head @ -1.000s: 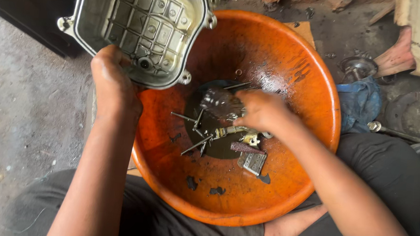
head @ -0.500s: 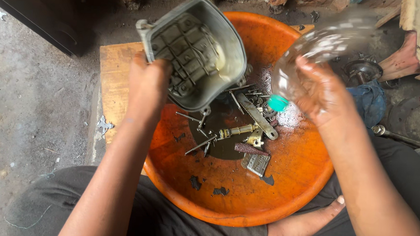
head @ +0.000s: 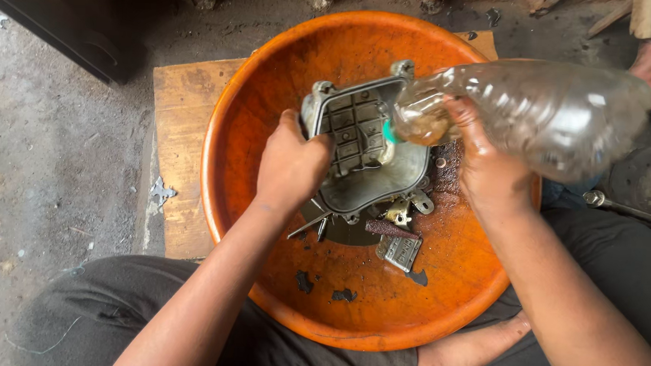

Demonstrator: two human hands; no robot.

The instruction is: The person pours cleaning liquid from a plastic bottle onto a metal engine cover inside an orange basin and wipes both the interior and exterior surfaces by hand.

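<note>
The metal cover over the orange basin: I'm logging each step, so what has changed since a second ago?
The left hand brought the ribbed grey metal cover from the basin's far rim down over its middle. The right hand took a clear plastic bottle out of the basin and tipped its mouth into the cover. The orange plastic basin and its small metal parts stayed put.
</note>
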